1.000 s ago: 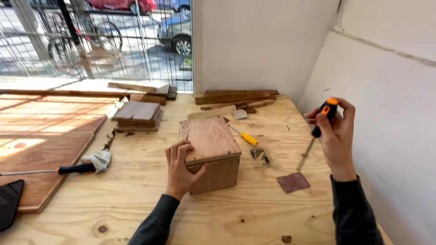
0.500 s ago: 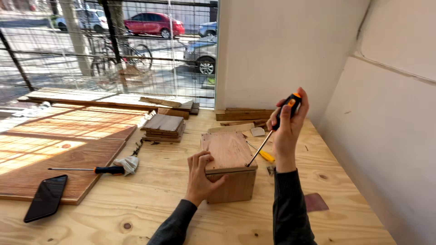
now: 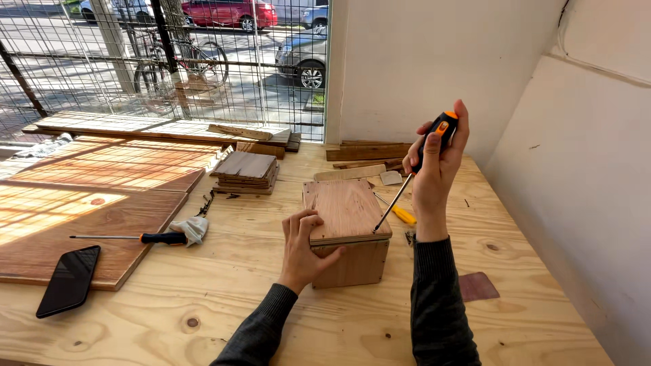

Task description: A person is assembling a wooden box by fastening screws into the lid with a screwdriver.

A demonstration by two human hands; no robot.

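I am steadying the box (image 3: 347,234) near the middle of the table (image 3: 203,318) with my left hand (image 3: 303,249), its grip closing on the near-left corner under the lid. My right hand (image 3: 434,169) is gripping the screwdriver (image 3: 413,173) by its orange-and-black handle. Its long axis is slanting, handle up and to the right, tip pointing down-left at the lid's near-right corner. If I am pressing at this slant, I judge the tip could be skidding off and gouging the lid or jabbing my left hand. Beyond are lying a yellow tool (image 3: 400,213) and stacked boards (image 3: 245,171).
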